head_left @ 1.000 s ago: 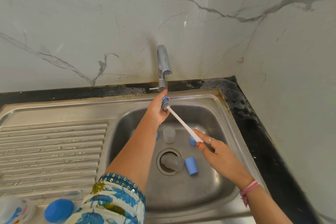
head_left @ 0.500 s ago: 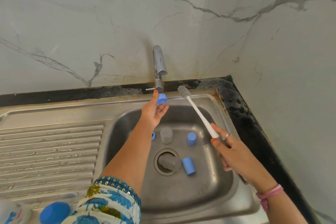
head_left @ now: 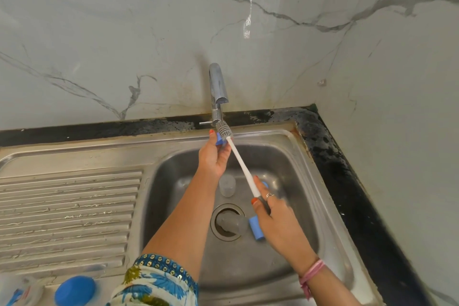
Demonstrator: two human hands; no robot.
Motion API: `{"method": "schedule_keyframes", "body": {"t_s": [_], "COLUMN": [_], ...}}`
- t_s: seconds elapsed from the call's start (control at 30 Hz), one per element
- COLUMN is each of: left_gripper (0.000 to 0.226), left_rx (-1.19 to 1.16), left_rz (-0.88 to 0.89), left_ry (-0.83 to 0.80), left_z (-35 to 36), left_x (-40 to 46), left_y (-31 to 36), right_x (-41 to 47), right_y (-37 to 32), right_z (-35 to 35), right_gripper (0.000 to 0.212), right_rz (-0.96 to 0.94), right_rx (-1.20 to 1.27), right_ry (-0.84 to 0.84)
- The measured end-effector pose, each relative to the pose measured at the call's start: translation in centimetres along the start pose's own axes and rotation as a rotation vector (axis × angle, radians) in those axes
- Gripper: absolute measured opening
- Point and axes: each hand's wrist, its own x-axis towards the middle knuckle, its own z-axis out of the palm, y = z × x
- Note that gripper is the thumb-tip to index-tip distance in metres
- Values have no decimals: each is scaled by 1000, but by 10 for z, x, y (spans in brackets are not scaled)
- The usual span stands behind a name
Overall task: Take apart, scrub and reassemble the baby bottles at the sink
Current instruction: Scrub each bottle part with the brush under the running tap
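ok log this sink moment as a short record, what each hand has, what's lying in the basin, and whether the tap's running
left hand: holds a small blue cap up under the tap
right hand: grips the handle of the bottle brush
brush head: at the cap, beside the left fingertips
basin: clear bottle part standing, blue piece on its side by the drain, clear part over the drain
tap: no water stream visible
drainboard: blue-capped item at the near edge
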Motion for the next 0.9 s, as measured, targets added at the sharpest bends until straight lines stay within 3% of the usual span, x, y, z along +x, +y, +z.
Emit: {"method": "schedule_keyframes", "body": {"t_s": [0.4,0.63,0.77,0.9], "left_gripper": [9,10,12,12], "left_rx": [-134,-48,-35,2], "left_rz": [47,73,28,40], "left_ry": [-3,26,-63,-95], "left_z": [-17,0,4,1], "left_x": [-7,4,-1,-8], "left_y": [-6,11,6,1], "right_x": [12,-7,2,18], "right_y": [-4,-9,-11,-11], "right_z": [14,10,7,2], "right_gripper": [45,48,48,47], "right_rz": [213,75,112,186], "right_rx": [309,146,99,213], "right_ry": [-40,-61,-13,-13]}}
